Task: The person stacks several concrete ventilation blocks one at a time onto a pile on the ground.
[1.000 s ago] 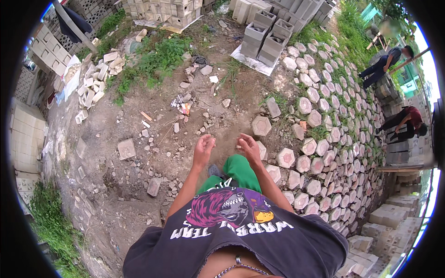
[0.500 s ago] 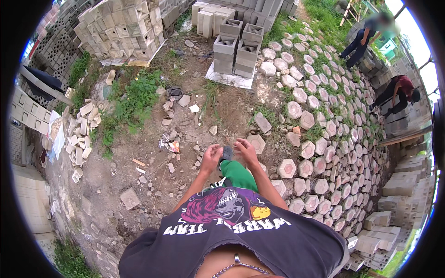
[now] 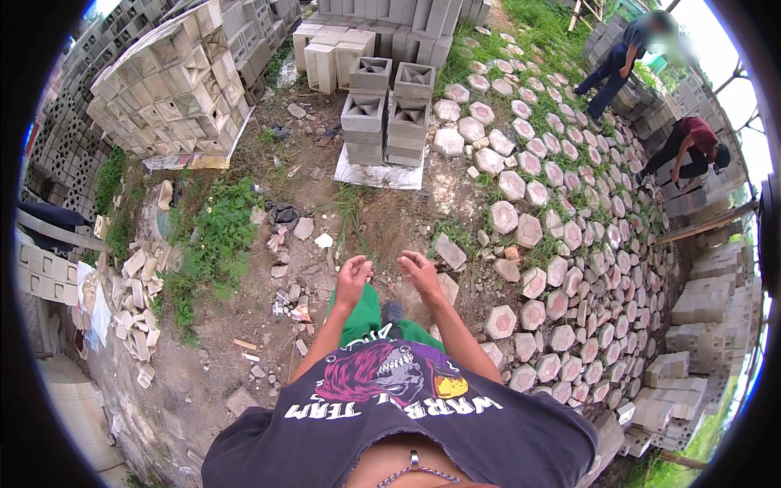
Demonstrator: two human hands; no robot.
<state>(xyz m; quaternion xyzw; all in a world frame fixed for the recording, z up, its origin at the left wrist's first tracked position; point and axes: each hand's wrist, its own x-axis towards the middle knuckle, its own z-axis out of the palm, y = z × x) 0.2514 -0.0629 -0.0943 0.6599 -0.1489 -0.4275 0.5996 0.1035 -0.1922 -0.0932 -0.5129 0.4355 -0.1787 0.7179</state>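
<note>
My left hand (image 3: 353, 275) is in front of my body, its fingers loosely curled and nothing in it. Level with it, a short gap to the right, is my right hand (image 3: 419, 269), also empty with half-bent fingers. Both hang in the air over the dirt ground. Straight ahead of them stand grey hollow concrete blocks (image 3: 364, 112), stacked in two short columns side by side on a white sheet (image 3: 379, 176). A loose grey block piece (image 3: 449, 251) lies on the ground just beyond my right hand.
Many hexagonal pavers (image 3: 534, 281) cover the ground on the right. A tall stack of pale blocks (image 3: 167, 89) stands far left, with weeds (image 3: 220, 232) and rubble (image 3: 138, 301) nearer. Two people work at far right, one standing (image 3: 610, 73), one bent over (image 3: 691, 154).
I have moved forward, so the block columns appear nearer. My legs have shifted in stride. Both hands stay raised and empty, at about the same distance apart.
</note>
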